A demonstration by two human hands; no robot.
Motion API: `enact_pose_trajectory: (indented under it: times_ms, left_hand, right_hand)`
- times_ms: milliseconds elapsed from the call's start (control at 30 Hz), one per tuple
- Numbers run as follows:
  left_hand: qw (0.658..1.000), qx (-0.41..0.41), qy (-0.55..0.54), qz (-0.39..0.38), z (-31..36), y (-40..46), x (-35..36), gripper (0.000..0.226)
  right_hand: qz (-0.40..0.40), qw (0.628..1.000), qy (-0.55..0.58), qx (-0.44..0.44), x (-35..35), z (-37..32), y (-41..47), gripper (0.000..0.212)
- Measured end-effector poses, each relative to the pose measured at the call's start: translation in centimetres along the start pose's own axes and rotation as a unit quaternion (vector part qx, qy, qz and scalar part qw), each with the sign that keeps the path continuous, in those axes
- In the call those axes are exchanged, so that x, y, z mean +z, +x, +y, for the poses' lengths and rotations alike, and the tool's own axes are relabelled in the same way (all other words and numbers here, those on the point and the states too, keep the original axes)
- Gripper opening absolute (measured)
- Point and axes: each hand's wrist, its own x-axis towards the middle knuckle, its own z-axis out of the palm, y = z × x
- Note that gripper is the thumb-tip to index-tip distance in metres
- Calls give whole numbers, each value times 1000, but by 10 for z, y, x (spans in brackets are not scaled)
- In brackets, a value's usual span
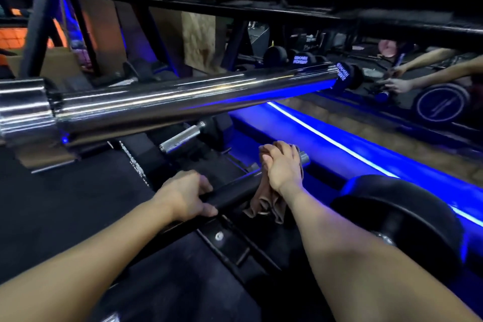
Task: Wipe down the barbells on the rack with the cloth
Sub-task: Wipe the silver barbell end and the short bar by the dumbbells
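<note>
left hand [183,195] grips black bar [230,193], frame centre | right hand [283,167] clutches cloth [264,201] around bar's far end | chrome barbell [183,98] across upper frame, apart from both hands

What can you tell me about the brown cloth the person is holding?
The brownish-tan cloth looks like soft fabric, bunched and folded rather than spread flat. The right hand grips it with curled fingers, wrapping it around a dark barbell shaft low on the rack. Its loose end hangs in crumpled folds below the wrist, beside the bar. A little of it peeks out near the bar's silver tip. The left hand holds the same bar and does not touch the cloth.
</note>
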Motion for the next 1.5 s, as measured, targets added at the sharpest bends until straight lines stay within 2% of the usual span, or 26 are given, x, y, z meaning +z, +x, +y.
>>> enact_pose_trajectory:
  times_ms: [67,167,267,400,500,600,800,933,1100,1200,1300,1433,1500]
  left_hand:
    - [1000,2,-1,3,0,1,1,57]
    - [1000,3,-7,4,1,0,1,58]
    - [1000,-5,-22,9,3,-3,2,59]
    - [1000,-5,-25,15,3,-6,1,58]
    - [999,4,-38,9,0,-11,-1,58]
    - [999,15,-39,16,-10,-28,-2,56]
    - [999,-3,-12,49,-61,-89,-4,54]
    - [997,-26,-23,71,-81,-126,-8,60]
    - [994,-60,-15,92,-82,-151,-4,84]
    - [992,-82,-11,94,-80,-150,-8,67]
    - [992,-78,-56,76,-86,-144,-19,46]
    - [991,-90,-103,-7,-95,-130,-36,31]
    - [981,-98,-160,-45,-100,-122,-39,25]
  right_hand:
    - [12,1000,10,26,-3,8,7,38]
    - [27,989,96,105,-4,12,12,42]
    - [48,949,237,202,-9,1,6,49]
    - [51,927,272,254,-6,-21,-18,54]
    - [44,927,286,241,1,-43,-38,53]
    - [3,949,238,207,5,-63,-59,51]
    - [-29,966,209,149,16,-110,-104,49]
    - [-55,973,193,114,18,-142,-136,49]
    - [-95,976,183,67,23,-183,-174,48]
    - [-120,977,178,13,28,-201,-194,47]
    - [-123,975,184,-19,30,-205,-201,45]
    - [-99,978,178,-46,37,-205,-192,39]
    - [-80,982,158,-60,42,-203,-185,38]
